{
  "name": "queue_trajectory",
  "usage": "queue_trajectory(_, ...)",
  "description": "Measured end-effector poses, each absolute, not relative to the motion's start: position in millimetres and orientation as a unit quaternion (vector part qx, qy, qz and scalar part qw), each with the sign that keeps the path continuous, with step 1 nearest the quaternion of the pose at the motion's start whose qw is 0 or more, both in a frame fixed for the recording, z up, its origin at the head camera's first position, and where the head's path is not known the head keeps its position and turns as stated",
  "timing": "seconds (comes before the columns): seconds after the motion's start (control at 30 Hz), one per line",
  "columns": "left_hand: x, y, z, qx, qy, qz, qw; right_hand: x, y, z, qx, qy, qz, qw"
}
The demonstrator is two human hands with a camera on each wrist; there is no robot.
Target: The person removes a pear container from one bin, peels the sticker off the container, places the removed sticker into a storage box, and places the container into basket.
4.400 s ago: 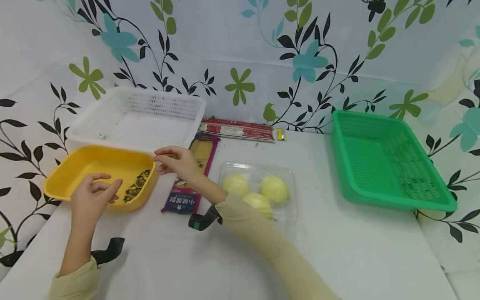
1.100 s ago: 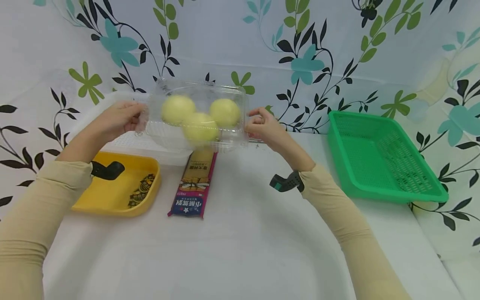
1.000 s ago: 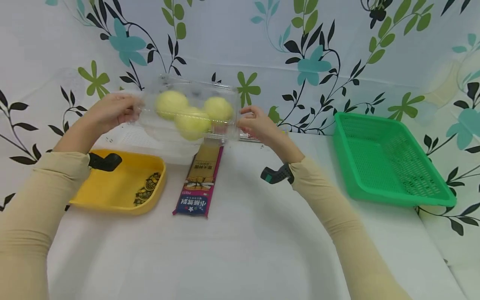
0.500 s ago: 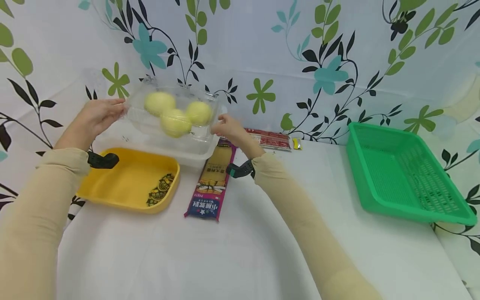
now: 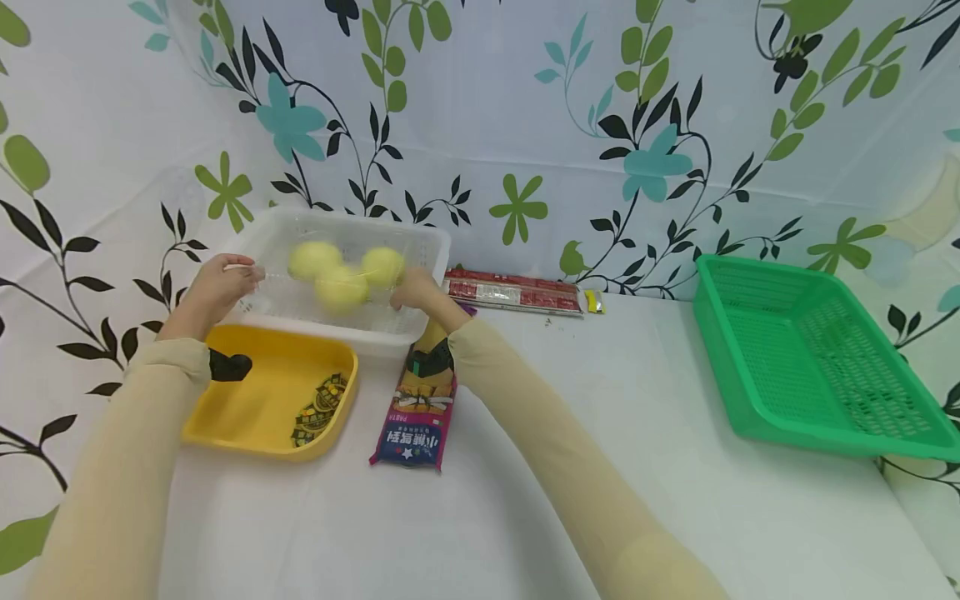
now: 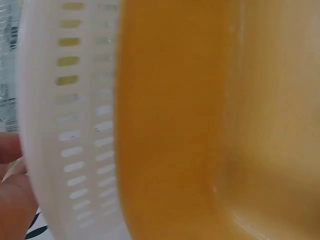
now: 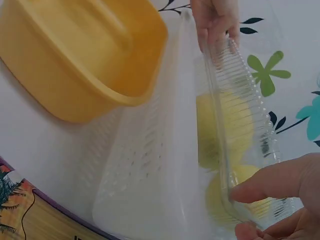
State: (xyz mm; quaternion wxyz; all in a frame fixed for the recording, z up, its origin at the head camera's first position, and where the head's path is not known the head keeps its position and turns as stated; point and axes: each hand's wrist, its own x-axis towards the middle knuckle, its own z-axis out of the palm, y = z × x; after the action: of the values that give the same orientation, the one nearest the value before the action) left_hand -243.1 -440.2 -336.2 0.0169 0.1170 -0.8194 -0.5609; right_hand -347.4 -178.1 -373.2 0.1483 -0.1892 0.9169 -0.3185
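Note:
A clear plastic box (image 7: pixel 242 82) with three round, pale yellow-green fruits (image 5: pixel 341 288) in it sits down inside the white basket (image 5: pixel 375 336) in the head view. My left hand (image 5: pixel 221 287) pinches the box's far left end, as the right wrist view also shows. At the other end my right hand (image 5: pixel 422 293) grips the box, its thumb and fingers (image 7: pixel 275 182) on the rim. In the left wrist view, part of the left hand (image 6: pixel 15 195) shows beyond the white basket's wall; the rest is out of frame.
In front of the white basket stands a yellow bin (image 5: pixel 251 408) with small dark packets (image 5: pixel 318 410). A pasta packet (image 5: pixel 412 425) lies beside it, partly under my right wrist. Red long packages (image 5: pixel 517 292) and a small yellow packet (image 5: pixel 595 301) lie behind. A green basket (image 5: pixel 795 367) stands right.
The box stood on the table with both hands off it at first. Both hands then held it raised, moved it left and lowered it into the white basket. The head view shifted slightly.

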Motion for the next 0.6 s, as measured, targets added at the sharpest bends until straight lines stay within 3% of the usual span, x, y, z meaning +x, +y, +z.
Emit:
queue_trajectory(0.1, -240.4, -442.1, -344.1, 0.114, -0.839, -0.532, 0.002, -369.5, -199.7, -406.6, -0.204, 0.95, -0.195, 0.134)
queue_trajectory(0.23, -239.5, -440.0, -344.6, 0.102, -0.863, -0.495, -0.009, -373.8, -228.9, -413.6, -0.144, 0.974, 0.003, 0.176)
queue_trajectory(0.37, -248.6, -435.7, -342.1, 0.082, -0.905, -0.414, -0.052, -416.4, -258.1, -453.2, -0.136, 0.929, 0.201, 0.278)
queue_trajectory(0.47, -257.7, -433.5, -341.4, 0.067, -0.928, -0.358, -0.076, -462.0, -277.3, -506.1, -0.12, 0.907, 0.237, 0.328)
queue_trajectory(0.53, -263.5, -430.9, -341.1, 0.053, -0.941, -0.325, -0.084, -474.3, -280.2, -523.5, -0.096, 0.912, 0.216, 0.334)
queue_trajectory(0.6, -268.0, -427.1, -341.0, 0.041, -0.952, -0.291, -0.086, -467.7, -274.5, -517.0, -0.047, 0.928, 0.166, 0.331)
